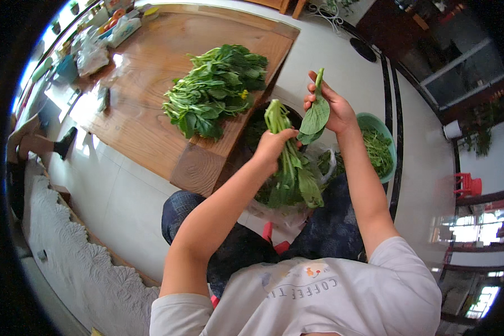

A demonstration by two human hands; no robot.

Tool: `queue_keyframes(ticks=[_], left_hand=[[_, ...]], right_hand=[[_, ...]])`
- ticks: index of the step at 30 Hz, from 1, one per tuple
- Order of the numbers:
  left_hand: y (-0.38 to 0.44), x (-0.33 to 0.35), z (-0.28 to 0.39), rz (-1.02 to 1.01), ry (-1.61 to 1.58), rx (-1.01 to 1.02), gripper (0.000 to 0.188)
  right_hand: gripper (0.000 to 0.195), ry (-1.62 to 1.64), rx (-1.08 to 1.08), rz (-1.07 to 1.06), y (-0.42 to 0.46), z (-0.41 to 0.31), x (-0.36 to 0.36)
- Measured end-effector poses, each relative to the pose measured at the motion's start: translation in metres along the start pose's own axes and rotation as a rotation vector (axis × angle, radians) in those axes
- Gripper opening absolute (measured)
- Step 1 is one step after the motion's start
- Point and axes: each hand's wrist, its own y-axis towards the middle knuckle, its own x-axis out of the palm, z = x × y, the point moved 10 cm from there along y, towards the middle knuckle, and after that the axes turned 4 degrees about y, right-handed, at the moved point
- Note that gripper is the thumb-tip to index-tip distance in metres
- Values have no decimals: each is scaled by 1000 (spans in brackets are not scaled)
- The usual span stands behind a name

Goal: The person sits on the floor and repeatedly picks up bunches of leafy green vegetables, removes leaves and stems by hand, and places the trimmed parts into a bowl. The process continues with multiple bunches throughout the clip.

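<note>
My left hand [274, 147] is closed around a bunch of leafy green vegetables [292, 168], pale stems up and leaves hanging down. To its right, my right hand [334, 105] holds a single leafy stalk [316, 113] by its stem, the leaf pointing down; its lower edge is close to my left fingers. A large pile of leafy greens [218, 88] lies on the wooden table [151, 54], with a small yellow flower among them. Below the bunch is a clear plastic bag [294, 212], partly hidden. A dark round container [294, 113] stands behind my hands.
A pale green basin [390, 149] of greens stands on the floor beside my right forearm. Plastic bags [91, 56] and a box [124, 31] crowd the table's far left. Another person's leg [40, 144] shows at the left, near a sofa with a quilted cover [80, 260].
</note>
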Motion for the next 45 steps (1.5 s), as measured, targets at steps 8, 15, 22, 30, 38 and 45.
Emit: queue_keyframes(ticks=[8, 15, 22, 30, 38, 45], left_hand=[[-7, 9, -15, -33, 25, -54, 19], [-4, 12, -1, -120, 48, 102, 31], [17, 8, -18, -287, -44, 188, 41], [-1, 35, -9, -391, -11, 286, 34], [52, 13, -32, -666, -173, 379, 35], [3, 6, 35, -263, -293, 67, 24]], right_hand=[[36, -1144, 150, -93, 98, 54, 118], [21, -1704, -160, -311, 192, 151, 166], [15, -2118, -336, -435, 172, 218, 128], [18, -2036, -764, -465, 129, 190, 183], [40, -2123, -778, -575, 100, 207, 214], [22, -1392, -464, 33, 48, 9, 117]])
